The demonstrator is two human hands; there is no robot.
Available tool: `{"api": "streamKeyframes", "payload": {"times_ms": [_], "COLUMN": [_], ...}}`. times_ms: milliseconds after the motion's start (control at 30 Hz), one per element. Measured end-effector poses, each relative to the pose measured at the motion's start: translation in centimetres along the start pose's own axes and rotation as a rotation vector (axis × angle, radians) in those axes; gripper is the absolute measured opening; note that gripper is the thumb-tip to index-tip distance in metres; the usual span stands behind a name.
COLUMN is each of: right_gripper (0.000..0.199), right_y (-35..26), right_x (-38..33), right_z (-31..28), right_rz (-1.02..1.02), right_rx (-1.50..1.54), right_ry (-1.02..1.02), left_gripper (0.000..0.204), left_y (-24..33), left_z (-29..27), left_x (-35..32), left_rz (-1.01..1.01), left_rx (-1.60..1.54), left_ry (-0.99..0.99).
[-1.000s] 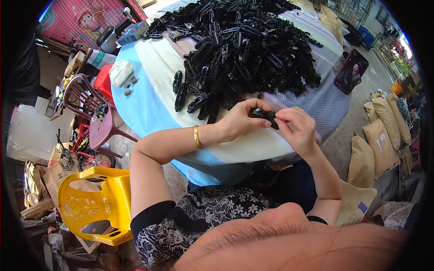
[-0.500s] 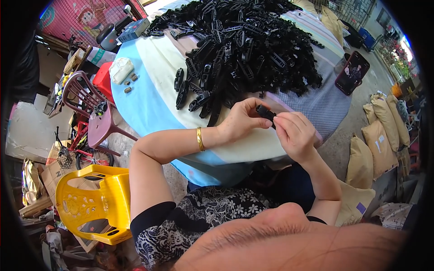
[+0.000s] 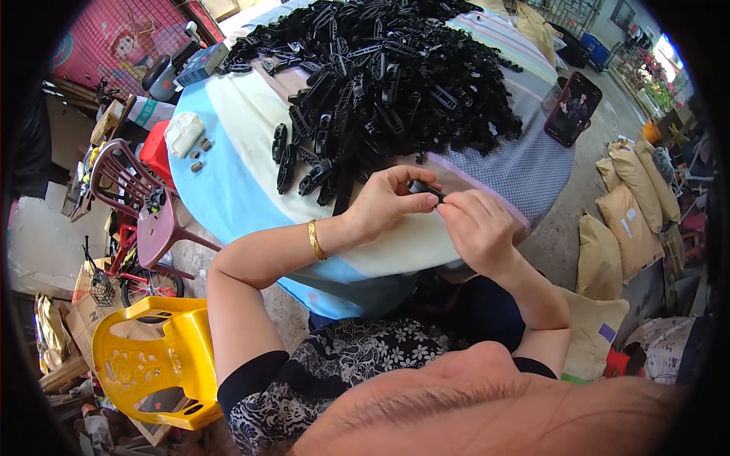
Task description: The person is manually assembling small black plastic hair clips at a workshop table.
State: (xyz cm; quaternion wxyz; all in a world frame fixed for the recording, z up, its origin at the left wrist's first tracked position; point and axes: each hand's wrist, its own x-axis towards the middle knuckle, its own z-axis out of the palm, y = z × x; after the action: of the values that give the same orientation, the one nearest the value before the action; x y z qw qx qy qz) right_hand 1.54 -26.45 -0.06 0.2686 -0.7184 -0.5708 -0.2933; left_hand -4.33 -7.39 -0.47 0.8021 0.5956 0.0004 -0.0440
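Both hands pinch one small black clip (image 3: 424, 188) w/ closed fingers, left hand (image 3: 388, 201) steadying, right hand (image 3: 475, 224) working it; clip pile (image 3: 395, 76) on desk (image 3: 228, 190) nearby.

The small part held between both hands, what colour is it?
Black, like the pile of plastic parts behind it; the small part shows in the head view, between left hand and right hand.

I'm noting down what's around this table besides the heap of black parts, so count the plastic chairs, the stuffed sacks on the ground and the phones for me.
Yellow plastic chair: 1
Dark red plastic chair: 1
Tan stuffed sacks on the ground at the right: 3 clearly in view
Phone propped on the table: 1
Total: 6
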Motion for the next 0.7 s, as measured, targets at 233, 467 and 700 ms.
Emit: {"api": "streamKeyframes", "payload": {"times_ms": [233,467,700], "right_gripper": [0.027,0.028,0.024], "right_y": [0.6,1.6,6.1], "right_x": [-0.6,-0.3,0.1], "right_z": [0.0,-1.0,-0.2], "right_rz": [0.514,0.595,0.54], "right_rx": [0.505,0.526,0.092], "right_ry": [-0.265,-0.398,-0.088], "left_gripper": [0.03,0.045,0.044], "left_y": [0.9,1.0,4.5], "left_z": [0.5,-0.1,-3.2], "left_x": [-1.2,-0.3,-0.6], "left_rz": [0.183,0.117,0.51], "left_rx": [0.427,0.558,1.672], "left_ry": [-0.07,-0.125,-0.015]}}
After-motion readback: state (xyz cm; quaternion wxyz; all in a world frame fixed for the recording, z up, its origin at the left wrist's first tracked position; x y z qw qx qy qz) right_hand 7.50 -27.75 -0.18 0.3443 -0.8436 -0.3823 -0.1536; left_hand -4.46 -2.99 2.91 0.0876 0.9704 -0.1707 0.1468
